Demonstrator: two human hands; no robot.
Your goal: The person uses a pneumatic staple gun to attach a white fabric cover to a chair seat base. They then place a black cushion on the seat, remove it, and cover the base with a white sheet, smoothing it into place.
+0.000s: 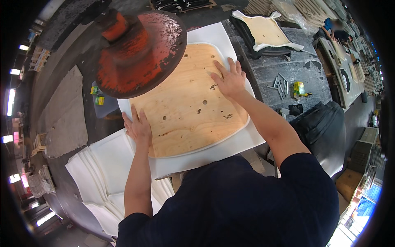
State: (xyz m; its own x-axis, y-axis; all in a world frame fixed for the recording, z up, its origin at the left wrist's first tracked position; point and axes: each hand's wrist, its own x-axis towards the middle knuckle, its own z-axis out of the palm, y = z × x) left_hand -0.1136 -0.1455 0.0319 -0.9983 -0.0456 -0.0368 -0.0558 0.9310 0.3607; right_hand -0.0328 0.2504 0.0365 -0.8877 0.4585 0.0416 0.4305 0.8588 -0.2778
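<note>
A plywood seat board (185, 111) with rounded corners, a few holes and dark knots lies flat in front of me, on a white padded sheet (197, 153) that shows around its edges. My left hand (139, 128) rests at the board's left edge, its fingers apart and pointing away from me. Across the board, my right hand (231, 82) lies with spread fingers over the right edge, partly on the wood and partly on the white border. Neither hand grips anything. A worn red metal disc (140, 53) on a thick shaft hides the board's far left part.
White sheets (98, 168) are stacked at my lower left. On the dark bench to the right lie metal tools (280, 86), a small yellow-green box (299, 89) and black sheet material (319, 127). Another board with white covering (265, 32) sits farther back. A person (341, 35) is far right.
</note>
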